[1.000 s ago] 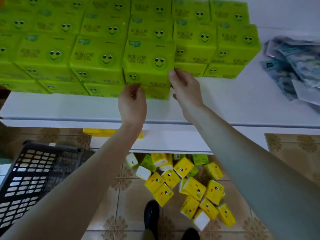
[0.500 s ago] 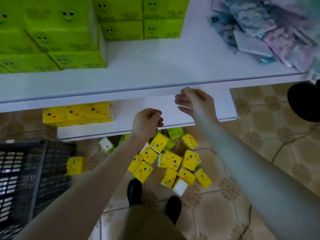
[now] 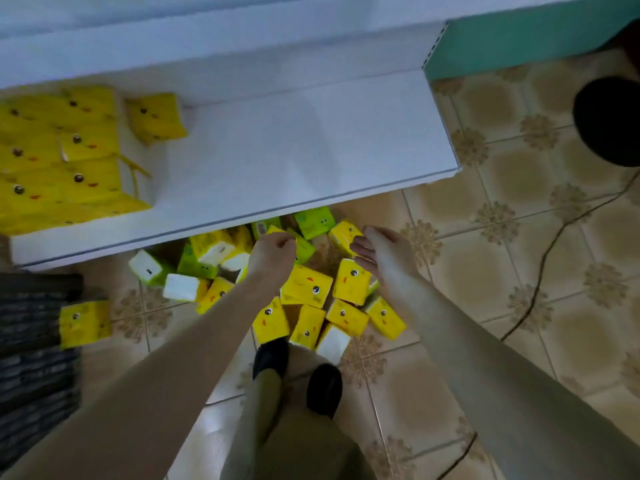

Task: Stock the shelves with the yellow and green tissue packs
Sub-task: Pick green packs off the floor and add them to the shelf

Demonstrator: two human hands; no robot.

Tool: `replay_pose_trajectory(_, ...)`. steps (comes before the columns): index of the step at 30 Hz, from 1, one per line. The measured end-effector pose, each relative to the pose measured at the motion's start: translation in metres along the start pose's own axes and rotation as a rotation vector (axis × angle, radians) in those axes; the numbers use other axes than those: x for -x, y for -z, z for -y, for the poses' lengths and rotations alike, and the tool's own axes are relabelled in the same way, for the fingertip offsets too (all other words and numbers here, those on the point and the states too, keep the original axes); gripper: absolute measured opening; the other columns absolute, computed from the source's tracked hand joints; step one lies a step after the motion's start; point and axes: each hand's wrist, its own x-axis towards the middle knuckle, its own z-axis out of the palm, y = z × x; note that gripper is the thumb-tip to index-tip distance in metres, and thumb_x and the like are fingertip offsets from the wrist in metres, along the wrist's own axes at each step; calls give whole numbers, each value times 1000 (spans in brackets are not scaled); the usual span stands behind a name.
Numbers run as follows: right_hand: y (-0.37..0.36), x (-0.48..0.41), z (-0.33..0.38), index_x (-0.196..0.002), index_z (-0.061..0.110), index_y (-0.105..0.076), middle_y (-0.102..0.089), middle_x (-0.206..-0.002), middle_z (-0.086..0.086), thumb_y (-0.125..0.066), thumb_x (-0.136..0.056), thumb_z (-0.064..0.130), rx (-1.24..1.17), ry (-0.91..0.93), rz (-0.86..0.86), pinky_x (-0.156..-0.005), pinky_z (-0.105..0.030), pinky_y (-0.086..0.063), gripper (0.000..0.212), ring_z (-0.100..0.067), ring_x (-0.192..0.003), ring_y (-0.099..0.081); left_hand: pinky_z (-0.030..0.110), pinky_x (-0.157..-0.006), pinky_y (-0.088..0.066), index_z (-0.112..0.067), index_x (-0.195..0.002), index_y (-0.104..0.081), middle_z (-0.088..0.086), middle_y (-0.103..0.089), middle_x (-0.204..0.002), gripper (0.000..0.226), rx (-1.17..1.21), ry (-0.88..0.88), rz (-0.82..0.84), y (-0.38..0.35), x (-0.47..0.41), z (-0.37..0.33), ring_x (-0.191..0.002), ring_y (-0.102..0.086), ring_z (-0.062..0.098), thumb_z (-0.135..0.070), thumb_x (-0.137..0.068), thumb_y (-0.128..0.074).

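Now that the green stack on the upper shelf is out of my view, I read that placement as finished. A second ago both hands were up against those green packs; half a second ago they were passing the shelf edge. Now they hang low over the loose pile of tissue packs on the tiled floor. So I judge a new fetch is starting, with nothing picked up yet.

The left hand shows me its back, with the fingers curled under. I see nothing in them, and I cannot tell whether they touch the pack below. The right hand is slack, its fingers only slightly bent and empty, just beside a yellow pack at the pile's far edge.

The pile lies just in front of the shoes and runs partly under the lip of the lower shelf. The packs are small soft-cornered blocks, tumbled at every angle. Most are yellow with a printed face. A few green packs sit at the back near the shelf, and several show a plain white end.

More yellow packs are already stacked at the left end of that shelf, which is bare across its middle and right. One stray yellow pack leans beside the black basket.
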Motion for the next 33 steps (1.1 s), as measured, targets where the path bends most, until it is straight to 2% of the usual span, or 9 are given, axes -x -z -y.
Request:
replay_pose_trajectory(3, -4, -51, -39, -117, 1, -53, -56, -125, -26, -42, -98, 11, 6, -25, -5, -87, -37, -50, 24, -26, -95, -62, 30, -63, -43, -2, -110, -65, 23, -64, -101, 28, -111, -64, 17, -35, -43, 21, -83, -57, 34, -8, -93, -43)
replay_pose_trajectory(6, -14, -115, -82, -108, 11, -55, -59, -112, -24, -42, -98, 10, -7, -42, -8, -96, -42, -46, 16, -25, -95, -60, 27, -57, -29, -9, -81, -62, 14, -52, -78, 24, -159, -80, 41, -70, -98, 48, -70, -43, 22, -7, -93, -42)
replay_pose_trajectory(10, -34, -210, -142, -112, 8, -57, -53, -78, -6, -40, -96, 5, 56, 18, 16, -67, -27, -45, 24, -13, -72, -50, 33, -59, -27, -14, -65, -42, 6, -38, -62, 29, -192, -64, 20, -119, -177, 87, -73, -39, 24, -7, -92, -42)
replay_pose_trajectory(13, -47, -270, -181, -102, 1, -59, -50, -76, -7, -40, -92, 2, 196, 47, 75, -59, -25, -34, 22, -12, -66, -48, 41, -70, -42, 2, -94, -59, 22, -60, -90, 19, -212, -74, 5, -144, -230, 112, -90, -56, 36, -8, -92, -43)
replay_pose_trajectory(15, -52, -306, -195, -91, 8, -60, -53, -74, -8, -37, -90, -4, 273, 107, 86, -51, -19, -37, 25, -10, -60, -52, 44, -82, -46, 11, -107, -56, 31, -58, -114, 27, -222, -70, -25, -156, -263, 127, -106, -56, 41, -7, -91, -44)
replay_pose_trajectory(18, -55, -346, -196, -121, 3, -55, -60, -116, -18, -38, -91, -2, 410, 253, -53, -77, -25, -41, 35, -29, -108, -56, 41, -92, -44, 9, -117, -50, 27, -53, -123, 31, -182, -39, -56, -166, -301, 140, -116, -52, 39, -4, -91, -42)
replay_pose_trajectory(20, -56, -366, -193, -127, -2, -50, -54, -129, -20, -41, -91, 0, 465, 306, -162, -91, -30, -37, 37, -33, -122, -48, 37, -95, -41, 8, -124, -44, 24, -50, -129, 35, -166, -19, -56, -174, -318, 143, -120, -49, 36, -4, -92, -41)
replay_pose_trajectory(30, -72, -390, -184, -138, 4, -38, -43, -140, -20, -34, -101, 22, 688, 174, -67, -104, -36, -32, 41, -36, -129, -40, 38, -102, -38, 10, -134, -29, 24, -41, -137, 45, -35, 118, -57, -183, -321, 143, -126, -43, 37, -3, -92, -40)
replay_pose_trajectory(33, -75, -392, -176, -136, 1, -38, -40, -140, -21, -42, -97, 21, 655, 207, -154, -103, -35, -32, 43, -36, -128, -40, 41, -104, -39, 8, -131, -33, 24, -43, -135, 42, 6, 138, -65, -183, -318, 144, -125, -44, 38, -3, -91, -40)
